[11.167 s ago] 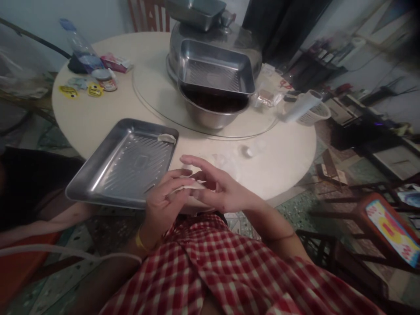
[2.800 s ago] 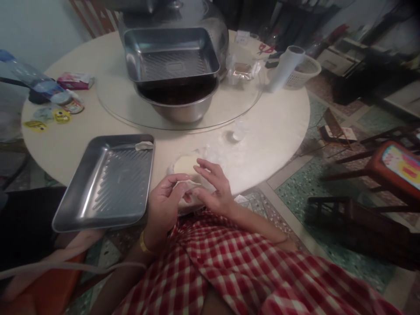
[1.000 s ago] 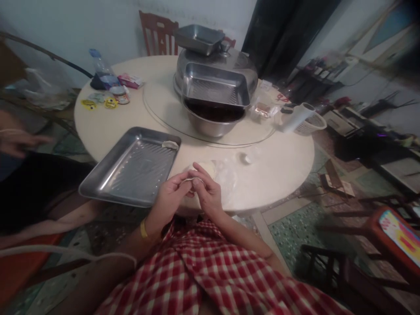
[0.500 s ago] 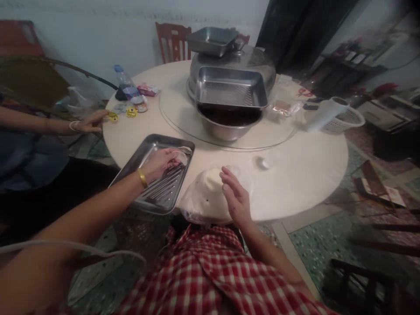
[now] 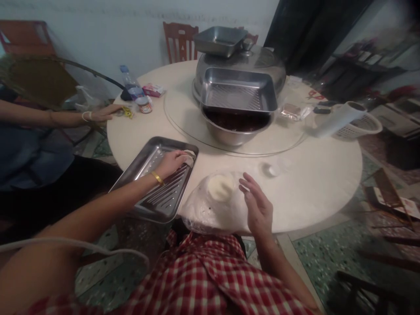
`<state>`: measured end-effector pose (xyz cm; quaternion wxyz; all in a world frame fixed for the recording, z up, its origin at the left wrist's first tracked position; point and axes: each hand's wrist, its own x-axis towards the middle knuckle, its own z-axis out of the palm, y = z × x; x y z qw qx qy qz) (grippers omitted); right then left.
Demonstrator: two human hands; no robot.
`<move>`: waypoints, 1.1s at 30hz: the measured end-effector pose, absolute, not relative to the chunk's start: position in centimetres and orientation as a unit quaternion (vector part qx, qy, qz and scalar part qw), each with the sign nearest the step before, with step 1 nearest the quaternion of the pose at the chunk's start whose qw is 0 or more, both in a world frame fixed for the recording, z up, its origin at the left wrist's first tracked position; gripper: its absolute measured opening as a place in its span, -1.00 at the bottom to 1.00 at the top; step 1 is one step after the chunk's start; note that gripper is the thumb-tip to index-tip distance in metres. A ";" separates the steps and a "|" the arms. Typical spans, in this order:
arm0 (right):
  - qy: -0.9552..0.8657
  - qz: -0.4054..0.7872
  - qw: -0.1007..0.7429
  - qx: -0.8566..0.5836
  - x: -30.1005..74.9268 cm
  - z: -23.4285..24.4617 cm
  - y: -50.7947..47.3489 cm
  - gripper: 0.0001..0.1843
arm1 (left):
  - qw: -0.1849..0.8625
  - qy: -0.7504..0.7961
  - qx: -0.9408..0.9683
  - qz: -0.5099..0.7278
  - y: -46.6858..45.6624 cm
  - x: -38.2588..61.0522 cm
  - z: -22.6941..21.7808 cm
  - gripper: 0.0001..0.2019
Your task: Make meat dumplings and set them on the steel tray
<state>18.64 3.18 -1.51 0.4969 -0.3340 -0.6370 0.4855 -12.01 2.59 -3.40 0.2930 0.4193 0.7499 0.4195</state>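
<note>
In the head view my left hand (image 5: 172, 162), with a gold bracelet at the wrist, reaches over a metal tray (image 5: 154, 213). Its fingers are closed on a folded, pale dumpling (image 5: 188, 161) at the tray's far right corner. Another dumpling (image 5: 189, 152) lies just behind, partly covered. My right hand (image 5: 258, 205) hovers over the table with its fingers apart and nothing in them. To its left, round dough wrappers (image 5: 219, 188) rest on a clear plastic bag (image 5: 200, 205) at the table's near edge.
A steel bowl (image 5: 226, 136) of dark filling stands on the glass turntable, with a second tray (image 5: 238, 89) on it. Behind is a large lidded pan (image 5: 278, 70). Another person's hand (image 5: 101, 114) touches yellow packaging at left. A plastic-wrap roll (image 5: 341, 119) leans on a basket at right.
My left hand has lowered the dumpling towards the tray's corner. My right hand has moved right, away from the wrappers. The other person's hand has shifted onto the yellow packaging.
</note>
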 end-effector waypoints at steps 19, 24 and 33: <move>-0.615 0.404 0.553 -0.391 21.2 -2.0 5.6 -0.75 | 0.041 0.693 0.698 0.176 3.6 -14.2 -3.0 -0.74; -0.606 0.409 0.558 -0.392 21.4 -2.2 5.8 -0.77 | 0.016 0.689 0.705 0.165 3.7 -14.1 -3.2 -0.70; -0.595 0.410 0.567 -0.396 21.6 -2.1 5.9 -0.77 | -0.040 0.675 0.725 0.132 3.4 -14.2 -3.2 -0.73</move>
